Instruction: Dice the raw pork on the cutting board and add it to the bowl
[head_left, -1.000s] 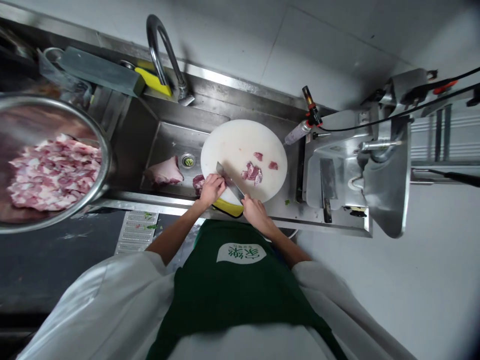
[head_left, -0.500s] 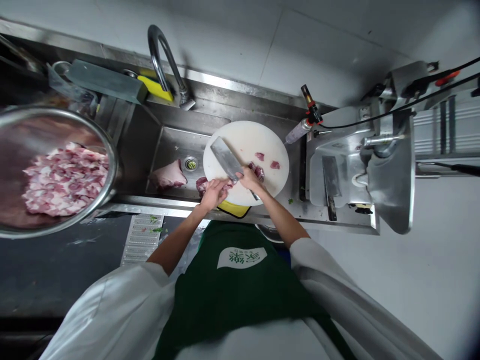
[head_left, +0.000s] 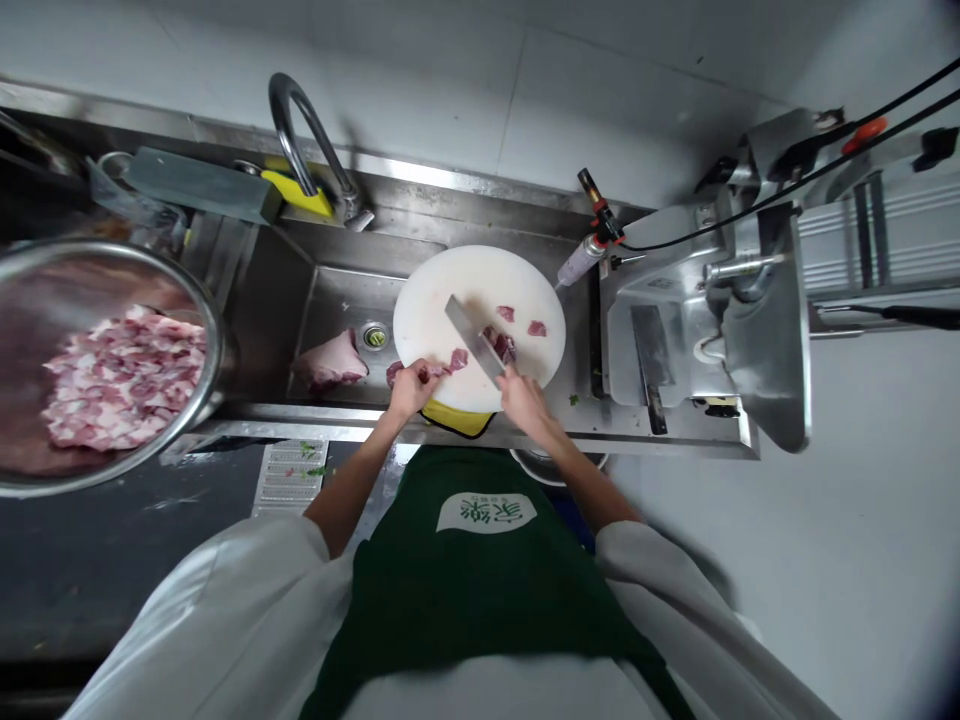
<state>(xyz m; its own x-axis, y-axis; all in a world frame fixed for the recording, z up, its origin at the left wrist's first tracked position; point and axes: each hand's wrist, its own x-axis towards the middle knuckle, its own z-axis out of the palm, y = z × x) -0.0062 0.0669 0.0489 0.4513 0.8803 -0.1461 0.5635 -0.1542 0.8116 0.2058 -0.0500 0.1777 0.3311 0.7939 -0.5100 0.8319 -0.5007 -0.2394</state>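
Note:
My right hand is closed round the handle of a cleaver. Its blade slants up and left over the round white cutting board, beside a small heap of cut meat. At the board's left front edge, my left hand pinches a strip of raw meat, part of which sticks out left past the fingers. One cut piece of meat lies between that hand and the blade. Two more meat pieces rest on the board's right side. A larger pale-skinned chunk lies in the sink.
A big metal bowl of cut meat stands at left. The faucet arches behind the sink. To the right are a blowtorch, a second cleaver and a metal machine. A yellow cloth sticks out under the board.
The cleaver has moved right, away from my left hand, towards the meat heap. A cut piece now shows beside my left hand. The whole view has shifted slightly.

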